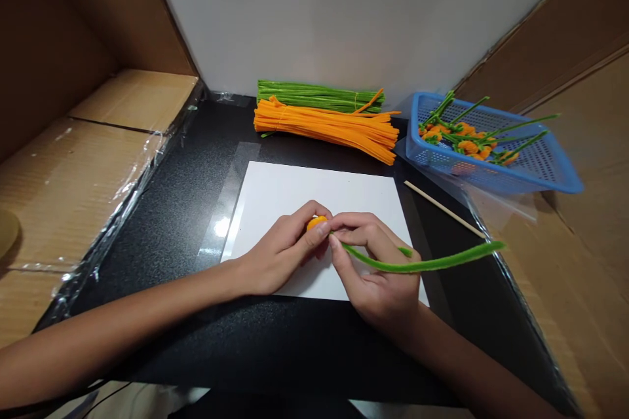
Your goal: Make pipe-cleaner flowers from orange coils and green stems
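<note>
My left hand (299,242) pinches a small orange pipe-cleaner flower (316,222), which is partly hidden by the thumb and fingers. Right beside it, my right hand (376,258) is closed on a green pipe cleaner (432,265) close to the flower's base. The long end of this green stem curves away to the right across my right hand, and a short green tip shows behind the fingers. Both hands meet above a white sheet (285,186) fixed to the black table. Where the stem joins the flower is covered by my fingertips.
Behind the sheet lie an orange pipe-cleaner bundle (324,127) and a green bundle (314,93). A blue basket (531,177) at the right holds several orange flowers with green stems (469,144). A thin wooden stick (442,208) lies right of the sheet. Cardboard walls flank the table.
</note>
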A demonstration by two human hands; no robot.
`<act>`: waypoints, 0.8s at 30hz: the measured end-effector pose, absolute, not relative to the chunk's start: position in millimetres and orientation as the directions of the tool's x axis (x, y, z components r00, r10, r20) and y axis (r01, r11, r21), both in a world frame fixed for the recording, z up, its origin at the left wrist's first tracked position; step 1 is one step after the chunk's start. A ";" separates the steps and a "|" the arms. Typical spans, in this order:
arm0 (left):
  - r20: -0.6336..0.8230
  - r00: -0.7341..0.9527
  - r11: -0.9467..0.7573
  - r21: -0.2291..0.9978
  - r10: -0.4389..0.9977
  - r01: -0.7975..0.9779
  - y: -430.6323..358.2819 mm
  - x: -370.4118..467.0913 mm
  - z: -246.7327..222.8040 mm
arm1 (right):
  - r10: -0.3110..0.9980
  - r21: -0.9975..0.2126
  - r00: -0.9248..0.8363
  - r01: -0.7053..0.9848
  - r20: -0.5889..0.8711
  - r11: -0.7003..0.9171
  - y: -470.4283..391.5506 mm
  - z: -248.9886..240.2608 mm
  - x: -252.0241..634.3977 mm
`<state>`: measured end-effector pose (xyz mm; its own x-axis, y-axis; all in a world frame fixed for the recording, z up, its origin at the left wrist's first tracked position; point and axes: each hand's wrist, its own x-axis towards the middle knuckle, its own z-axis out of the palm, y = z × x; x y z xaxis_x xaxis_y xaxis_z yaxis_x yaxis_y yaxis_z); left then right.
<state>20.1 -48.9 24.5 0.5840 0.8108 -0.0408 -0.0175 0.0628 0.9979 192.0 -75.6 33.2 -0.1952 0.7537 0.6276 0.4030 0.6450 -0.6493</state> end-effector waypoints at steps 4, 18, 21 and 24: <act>-0.125 0.557 0.307 0.920 0.821 -0.245 -54.6 29.8 21.2 | 0.777 -0.688 -0.185 0.374 0.601 0.621 -75.8 32.8 190.0; -0.207 0.449 0.312 0.934 0.869 -0.175 -52.9 34.9 16.2 | 0.748 -0.581 -0.348 0.475 0.565 0.661 -79.5 28.3 188.9; -0.184 0.456 0.272 0.953 0.871 -0.133 -52.7 34.0 17.2 | 0.744 -0.565 -0.362 0.489 0.562 0.664 -80.1 28.8 190.0; -0.168 0.447 0.234 0.967 0.879 -0.097 -51.6 33.6 17.2 | 0.739 -0.557 -0.380 0.490 0.556 0.671 -79.3 29.5 191.1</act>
